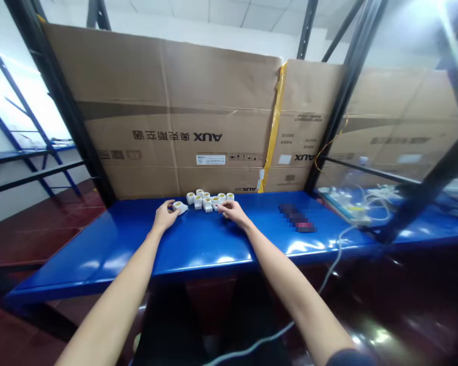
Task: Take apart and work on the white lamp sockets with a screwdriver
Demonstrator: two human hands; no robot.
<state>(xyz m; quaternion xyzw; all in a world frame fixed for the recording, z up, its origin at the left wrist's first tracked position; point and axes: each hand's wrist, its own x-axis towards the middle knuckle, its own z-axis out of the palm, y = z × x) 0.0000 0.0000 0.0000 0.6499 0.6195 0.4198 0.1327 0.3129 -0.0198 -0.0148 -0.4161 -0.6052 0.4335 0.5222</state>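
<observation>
On the blue tabletop, several small white socket-like parts stand close together, each with a round opening and a yellowish inside. At the left end of this cluster, my left hand has its thumb and fingers closed around one white socket-like part, set slightly apart from the others. My right hand is at the cluster's right side. Its thumb and forefinger pinch at another white socket-like part, partly hidden by the fingertips.
Large cardboard panels stand along the back edge of the table. A dark blurred object lies to the right. Beyond the rack post are a tray with white cables and a clear bottle. A pale cable hangs over the front edge.
</observation>
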